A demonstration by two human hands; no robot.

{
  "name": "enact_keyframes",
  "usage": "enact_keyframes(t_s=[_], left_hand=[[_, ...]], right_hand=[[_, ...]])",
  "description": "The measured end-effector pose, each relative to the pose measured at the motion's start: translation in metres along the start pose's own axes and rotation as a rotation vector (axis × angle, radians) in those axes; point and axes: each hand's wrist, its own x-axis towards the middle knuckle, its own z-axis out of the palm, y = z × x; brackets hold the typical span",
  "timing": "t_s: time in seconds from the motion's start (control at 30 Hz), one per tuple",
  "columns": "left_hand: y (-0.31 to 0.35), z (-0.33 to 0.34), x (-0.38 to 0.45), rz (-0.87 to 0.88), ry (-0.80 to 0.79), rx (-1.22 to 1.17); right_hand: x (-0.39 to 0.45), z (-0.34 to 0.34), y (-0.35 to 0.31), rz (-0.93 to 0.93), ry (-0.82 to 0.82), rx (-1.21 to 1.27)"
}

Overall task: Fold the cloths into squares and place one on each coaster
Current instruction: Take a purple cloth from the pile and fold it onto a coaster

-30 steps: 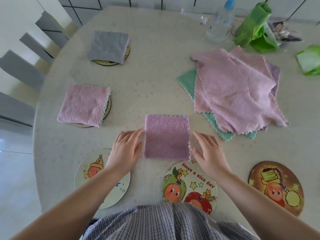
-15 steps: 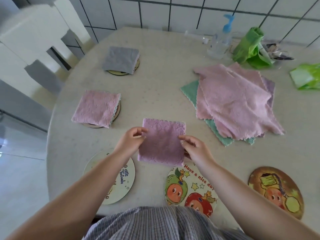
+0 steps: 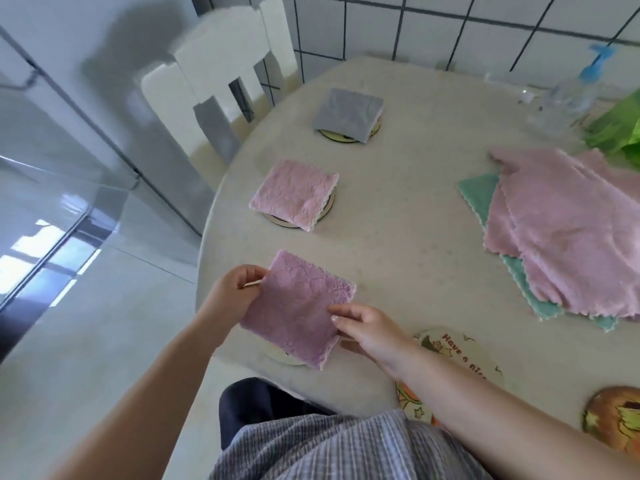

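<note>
Folded purple cloth (image 3: 298,308) is being held flat at the near-left table edge, hovering over a coaster (image 3: 282,356) that's almost fully hidden under it, only a pale sliver showing at the near edge. Left hand (image 3: 232,296) is pinching the cloth's left edge, fingers curled on it. Right hand (image 3: 367,329) is gripping the near-right corner, thumb on top, fingers under. Cloth looks square enough, slightly rotated relative to the table (image 3: 398,220).

Step in hand, as I read it: setting this square onto the hidden coaster. To do it well: keeping both pinches level so layers aren't sliding apart, centring over the coaster before lowering, letting go both sides together, then patting flat. Risk: near corner is overhanging the table edge, could droop or unfold.

Further out: pink folded cloth (image 3: 294,194) is sitting on its coaster, grey folded cloth (image 3: 348,112) on another behind it. Two printed coasters (image 3: 460,355) (image 3: 613,417) at right are lying bare. Unfolded cloth pile (image 3: 561,233) is waiting mid-right.
</note>
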Motion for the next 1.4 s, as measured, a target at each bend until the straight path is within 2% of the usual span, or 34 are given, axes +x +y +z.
enact_keyframes(t_s=[0.17, 0.43, 0.53, 0.63, 0.73, 0.83, 0.93, 1.0, 1.2, 1.3, 1.4], left_hand=[[-0.019, 0.000, -0.003, -0.066, 0.019, 0.073], [-0.014, 0.005, -0.003, -0.025, 0.005, 0.108], [-0.015, 0.006, -0.006, 0.143, 0.042, 0.278], [-0.020, 0.015, -0.015, 0.423, 0.145, 0.504], [-0.032, 0.033, -0.020, 0.632, 0.060, 0.738], [-0.047, 0.048, -0.026, 0.599, -0.024, 0.974], [-0.058, 0.050, -0.032, 0.446, 0.004, 0.983], [-0.058, 0.049, -0.033, 0.372, 0.021, 0.979], [-0.048, 0.049, -0.034, 0.319, -0.011, 0.948], [-0.036, 0.051, -0.033, 0.306, 0.019, 0.921], [-0.015, 0.057, -0.033, 0.397, 0.092, 0.790]], right_hand=[[0.000, 0.010, 0.005, -0.012, 0.003, -0.240], [-0.003, 0.008, 0.002, -0.069, 0.000, -0.407], [-0.005, 0.009, 0.007, -0.145, 0.066, -0.608], [-0.011, 0.009, 0.011, -0.312, 0.160, -0.932], [-0.010, 0.010, 0.011, -0.496, 0.058, -1.282], [-0.006, 0.009, 0.017, -0.485, -0.093, -1.453], [-0.001, -0.002, 0.028, -0.444, -0.146, -1.562], [0.000, -0.008, 0.032, -0.450, -0.160, -1.610], [-0.001, -0.012, 0.036, -0.472, -0.162, -1.581], [-0.007, -0.017, 0.034, -0.519, -0.097, -1.418], [-0.013, -0.030, 0.030, -0.563, 0.080, -1.132]])
